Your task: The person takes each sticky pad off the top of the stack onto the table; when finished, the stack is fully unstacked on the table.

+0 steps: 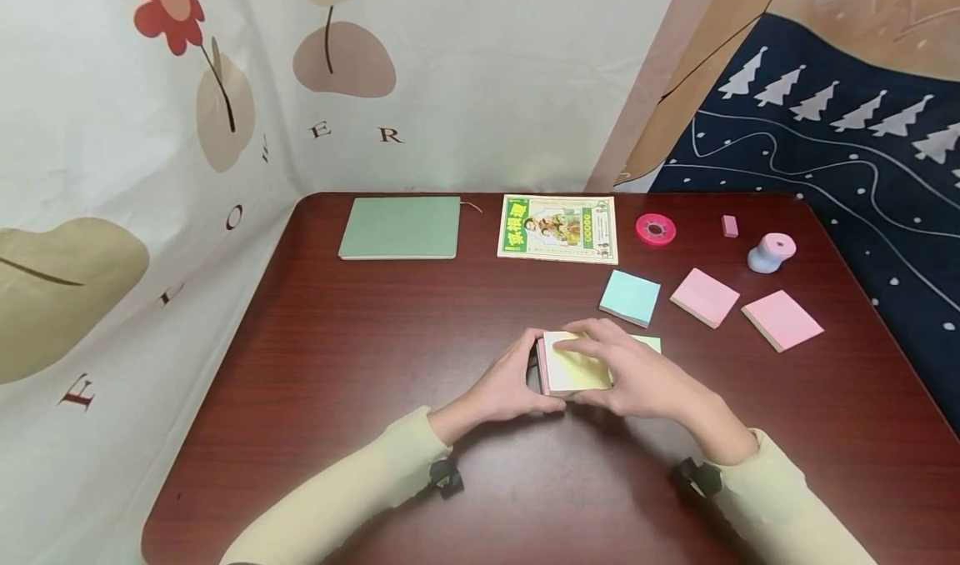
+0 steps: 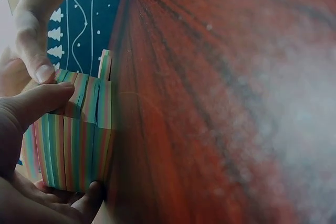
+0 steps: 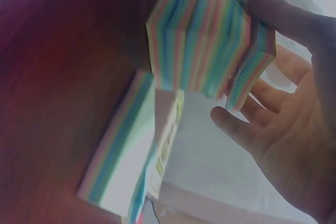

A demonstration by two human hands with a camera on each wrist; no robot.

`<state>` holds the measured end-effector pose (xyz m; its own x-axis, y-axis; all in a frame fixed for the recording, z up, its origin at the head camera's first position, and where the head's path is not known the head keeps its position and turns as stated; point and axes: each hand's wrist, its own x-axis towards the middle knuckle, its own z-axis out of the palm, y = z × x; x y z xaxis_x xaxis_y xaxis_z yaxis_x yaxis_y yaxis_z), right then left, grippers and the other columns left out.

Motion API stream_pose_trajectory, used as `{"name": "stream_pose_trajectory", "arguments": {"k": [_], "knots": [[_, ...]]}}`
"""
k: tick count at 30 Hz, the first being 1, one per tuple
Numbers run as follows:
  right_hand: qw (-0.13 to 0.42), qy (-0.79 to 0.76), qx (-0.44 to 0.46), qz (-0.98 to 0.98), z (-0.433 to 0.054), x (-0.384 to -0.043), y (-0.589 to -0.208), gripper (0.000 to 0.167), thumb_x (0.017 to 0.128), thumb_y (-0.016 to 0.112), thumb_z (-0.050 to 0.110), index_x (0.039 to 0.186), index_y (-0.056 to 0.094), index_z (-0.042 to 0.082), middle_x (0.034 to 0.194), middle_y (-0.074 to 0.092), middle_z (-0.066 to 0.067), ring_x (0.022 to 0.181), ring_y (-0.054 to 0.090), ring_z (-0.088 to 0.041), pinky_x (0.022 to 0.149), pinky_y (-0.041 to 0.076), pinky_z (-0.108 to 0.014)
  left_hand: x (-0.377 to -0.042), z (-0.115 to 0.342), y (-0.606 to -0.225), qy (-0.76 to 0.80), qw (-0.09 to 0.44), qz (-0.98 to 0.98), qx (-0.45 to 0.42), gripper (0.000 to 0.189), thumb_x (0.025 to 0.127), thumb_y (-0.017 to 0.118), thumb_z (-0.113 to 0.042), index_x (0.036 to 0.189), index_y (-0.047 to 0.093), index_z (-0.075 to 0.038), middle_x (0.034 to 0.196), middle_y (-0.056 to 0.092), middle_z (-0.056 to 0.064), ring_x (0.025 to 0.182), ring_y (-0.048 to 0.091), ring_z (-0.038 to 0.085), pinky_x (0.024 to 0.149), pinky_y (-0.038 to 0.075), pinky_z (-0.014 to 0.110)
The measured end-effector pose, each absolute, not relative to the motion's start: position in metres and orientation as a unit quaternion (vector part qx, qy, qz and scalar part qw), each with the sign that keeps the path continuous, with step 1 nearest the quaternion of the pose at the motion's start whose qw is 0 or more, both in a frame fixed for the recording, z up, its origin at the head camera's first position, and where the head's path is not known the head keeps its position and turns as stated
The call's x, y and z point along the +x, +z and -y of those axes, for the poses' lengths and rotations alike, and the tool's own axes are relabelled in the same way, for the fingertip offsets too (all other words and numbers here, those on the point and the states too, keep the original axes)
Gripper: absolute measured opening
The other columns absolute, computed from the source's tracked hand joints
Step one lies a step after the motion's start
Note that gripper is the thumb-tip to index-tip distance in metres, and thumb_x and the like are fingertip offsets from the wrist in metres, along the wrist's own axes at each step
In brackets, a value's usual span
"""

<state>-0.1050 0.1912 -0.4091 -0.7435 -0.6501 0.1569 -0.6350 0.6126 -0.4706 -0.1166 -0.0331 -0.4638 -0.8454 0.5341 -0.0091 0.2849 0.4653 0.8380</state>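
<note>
A stack of sticky note pads (image 1: 581, 375) stands on the table, a pale yellow sheet on top. Multicoloured stripes show on the stack's sides (image 2: 76, 148) in the left wrist view. My left hand (image 1: 510, 388) grips the stack from the left, thumb on the near side and fingers on the far side. From the right, my right hand (image 1: 641, 372) holds the top pad (image 3: 254, 69) between thumb and fingers. That pad sits slightly askew on the others in the right wrist view. A light green pad (image 1: 651, 344) is partly hidden behind my right hand.
Beyond the hands lie a blue pad (image 1: 631, 297) and two pink pads (image 1: 705, 297). Farther back are a green notebook (image 1: 401, 227), an illustrated booklet (image 1: 557, 228), a pink tape roll (image 1: 656, 229), a small pink block (image 1: 730, 226) and a pink-and-blue cylindrical object (image 1: 770, 252).
</note>
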Motion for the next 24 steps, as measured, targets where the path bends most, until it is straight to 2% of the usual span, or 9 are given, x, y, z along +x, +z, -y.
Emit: {"name": "stream_pose_trajectory", "arguments": {"k": [5,11,18,24], "knots": [[-0.003,-0.267,-0.327,-0.907,-0.213,-0.105,-0.403,0.066,0.072,0.088,0.024,0.132,0.062,0.016,0.137,0.051,-0.006,0.123,0.046,-0.025,0.093,0.046,-0.045,-0.118,0.033,-0.463,0.454,0.135,-0.846,0.246,0.087,0.066,0.091,-0.025,0.136,0.041,-0.013,0.127,0.054,0.001,0.114,0.052,0.013,0.099,0.043,0.032],[-0.019,-0.258,-0.268,-0.928,-0.256,-0.106,-0.399,0.070,0.067,0.091,0.017,0.130,0.062,0.011,0.132,0.052,-0.014,0.117,0.047,-0.031,0.087,0.046,-0.050,-0.117,0.033,-0.463,0.450,0.136,-0.849,0.242,0.085,0.067,0.091,-0.026,0.135,0.042,-0.014,0.127,0.054,0.001,0.115,0.051,0.014,0.099,0.042,0.034],[-0.014,-0.252,-0.200,-0.947,-0.307,-0.105,-0.410,0.068,0.066,0.092,0.018,0.126,0.064,0.009,0.129,0.053,-0.016,0.111,0.049,-0.033,0.082,0.041,-0.048,-0.117,0.033,-0.463,0.450,0.137,-0.849,0.241,0.084,0.067,0.091,-0.026,0.135,0.042,-0.014,0.127,0.053,0.000,0.115,0.050,0.014,0.101,0.041,0.035],[-0.001,-0.246,-0.190,-0.951,-0.330,-0.101,-0.425,0.069,0.064,0.093,0.015,0.125,0.063,0.007,0.125,0.055,-0.018,0.105,0.049,-0.032,0.079,0.041,-0.043,-0.117,0.033,-0.462,0.453,0.139,-0.847,0.242,0.084,0.067,0.091,-0.025,0.135,0.042,-0.014,0.127,0.053,0.000,0.116,0.050,0.013,0.101,0.041,0.033]]}}
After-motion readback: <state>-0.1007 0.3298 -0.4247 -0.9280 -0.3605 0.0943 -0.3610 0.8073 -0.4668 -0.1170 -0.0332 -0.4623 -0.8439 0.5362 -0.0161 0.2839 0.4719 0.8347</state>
